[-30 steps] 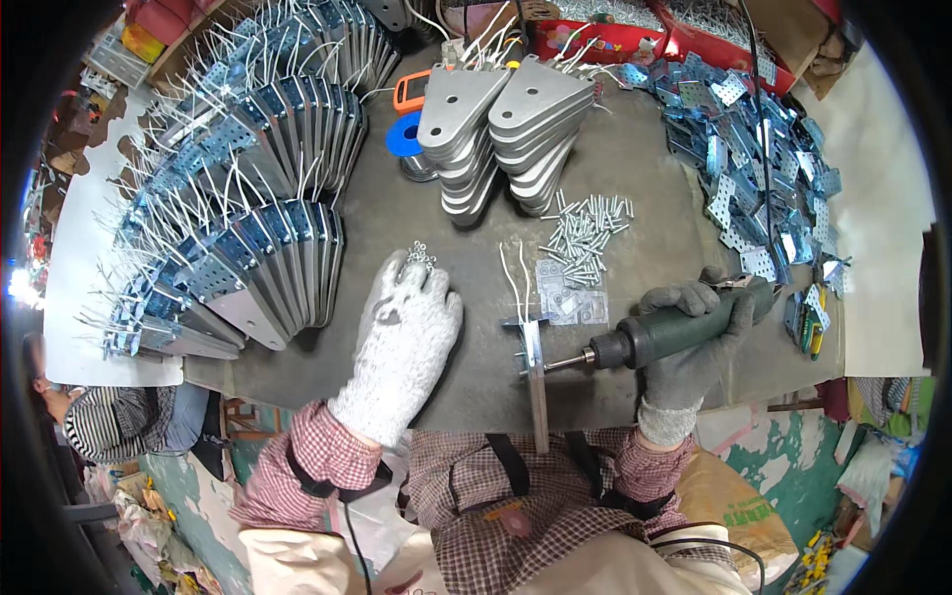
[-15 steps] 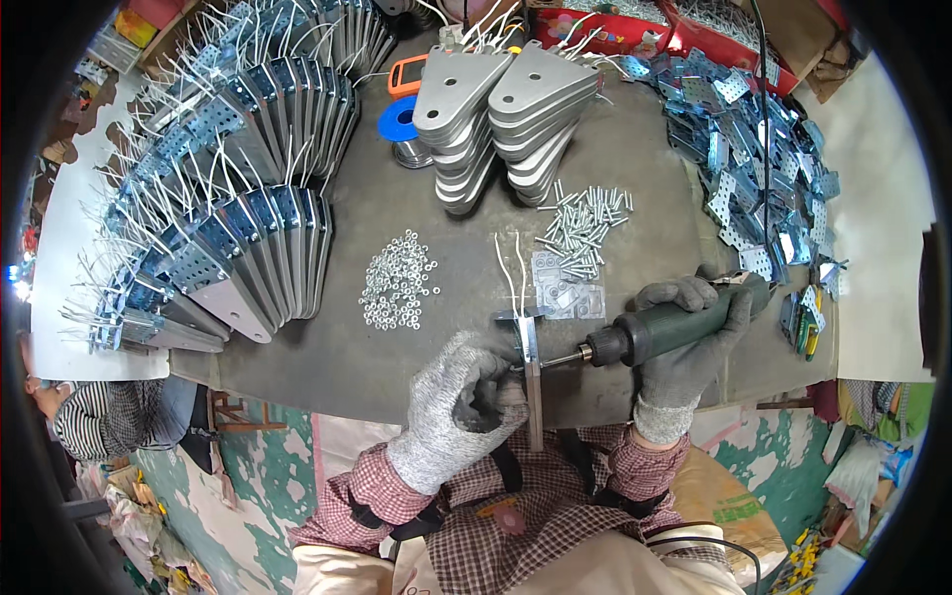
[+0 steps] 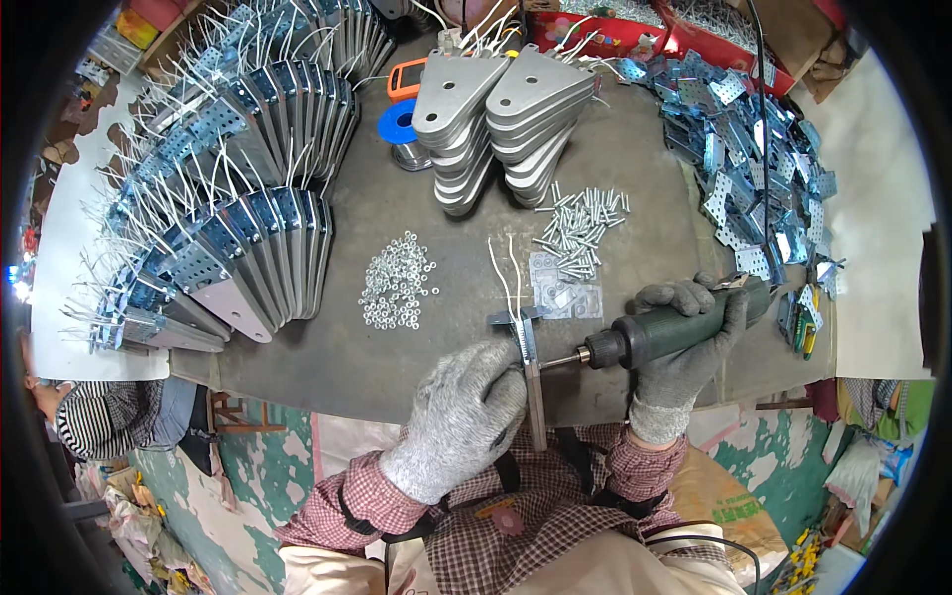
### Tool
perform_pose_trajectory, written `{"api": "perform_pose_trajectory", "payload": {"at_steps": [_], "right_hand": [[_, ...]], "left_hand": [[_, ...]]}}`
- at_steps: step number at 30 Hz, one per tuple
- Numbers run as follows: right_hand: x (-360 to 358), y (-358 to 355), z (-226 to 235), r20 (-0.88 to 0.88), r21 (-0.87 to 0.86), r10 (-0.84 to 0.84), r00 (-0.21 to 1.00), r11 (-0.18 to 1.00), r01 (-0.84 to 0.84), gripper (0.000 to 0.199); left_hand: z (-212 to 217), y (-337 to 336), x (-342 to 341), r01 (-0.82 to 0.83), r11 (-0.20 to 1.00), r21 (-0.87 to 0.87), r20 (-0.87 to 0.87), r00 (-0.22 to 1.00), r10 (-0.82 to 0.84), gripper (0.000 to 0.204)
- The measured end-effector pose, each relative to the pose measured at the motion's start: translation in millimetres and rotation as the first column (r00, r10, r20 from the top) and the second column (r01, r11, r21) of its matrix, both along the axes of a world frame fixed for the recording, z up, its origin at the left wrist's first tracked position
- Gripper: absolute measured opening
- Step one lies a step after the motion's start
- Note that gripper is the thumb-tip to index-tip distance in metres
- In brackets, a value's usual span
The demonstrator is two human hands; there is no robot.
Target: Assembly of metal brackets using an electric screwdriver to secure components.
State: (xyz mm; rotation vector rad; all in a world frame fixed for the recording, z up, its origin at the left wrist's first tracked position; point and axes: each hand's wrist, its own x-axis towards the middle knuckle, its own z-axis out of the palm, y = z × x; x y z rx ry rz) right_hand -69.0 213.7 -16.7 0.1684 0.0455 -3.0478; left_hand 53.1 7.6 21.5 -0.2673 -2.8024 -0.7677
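Observation:
My left hand (image 3: 468, 409), in a grey knit glove, grips the metal bracket assembly (image 3: 530, 369) standing on edge at the table's front edge; two white wires rise from its top. My right hand (image 3: 684, 342), also gloved, is closed around a green electric screwdriver (image 3: 674, 329) whose bit touches the right side of the bracket. A heap of small nuts (image 3: 397, 281) lies to the left of the bracket. Loose screws (image 3: 583, 228) lie behind it, with a small clear bag (image 3: 563, 296) of washers beside them.
Two stacks of grey triangular plates (image 3: 501, 114) stand at the back. Rows of finished brackets with white wires (image 3: 213, 208) fan along the left. Perforated blue-grey metal pieces (image 3: 759, 174) pile up on the right. A blue spool (image 3: 402, 127) and an orange tool (image 3: 407, 74) sit behind.
My left hand left the heap of nuts, came back to the table's front edge and took hold of the bracket. The screwdriver bit stays against the bracket.

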Motion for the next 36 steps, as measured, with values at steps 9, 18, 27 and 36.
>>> {"api": "perform_pose_trajectory", "payload": {"at_steps": [9,18,27,36], "right_hand": [[1,-1,1,-0.005,-0.004,0.028,1.0,1.0,-0.028,0.032],[2,-2,-6,-0.08,-0.062,0.038,0.996,0.997,-0.043,0.037],[2,-13,7,0.002,0.369,-0.175,0.985,0.915,0.162,0.04],[7,-21,9,0.009,0.529,-0.166,0.986,0.838,0.137,0.039]], "left_hand": [[16,0,0,-0.078,0.995,0.054,-0.014,0.997,0.079,0.034],[16,2,-6,-0.057,0.983,0.174,0.019,0.998,0.055,0.024],[12,-6,4,-0.146,0.981,0.128,0.179,0.976,0.122,0.024],[2,1,17,-0.243,0.911,0.334,0.331,0.935,0.128,0.024]]}}
